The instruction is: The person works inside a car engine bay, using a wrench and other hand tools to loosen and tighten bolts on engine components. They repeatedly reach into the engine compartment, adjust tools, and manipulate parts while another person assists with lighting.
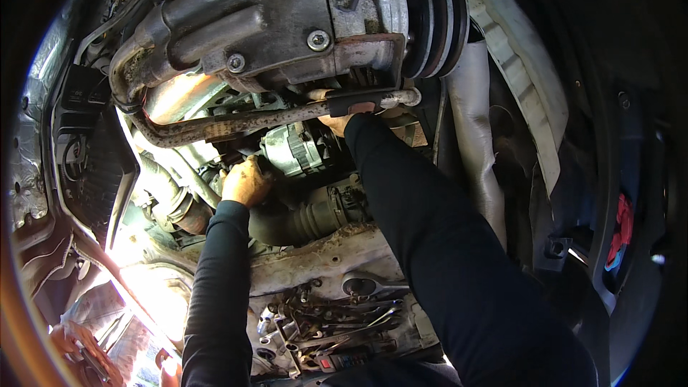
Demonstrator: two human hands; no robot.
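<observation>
My left hand (247, 180) is down in the engine bay, curled into a fist just left of a silver slotted alternator (288, 149). Its fingertips point away from me, so whatever they grip is hidden. At the alternator's right end is my right hand (334, 124), reaching under a rusty metal pipe (251, 123). The pipe and my dark sleeve cover most of that hand, and its fingers cannot be made out. Above the pipe sits a large grey metal engine housing (279, 29) with bolts, and a grooved black pulley (438, 18) at its right end.
A ribbed black hose (308, 221) runs below my hands. Nearer me, several wrenches and sockets (330, 326) lie heaped on the front panel (322, 265). A silver-wrapped duct (473, 136) stands at the right. Strong light glares at the lower left.
</observation>
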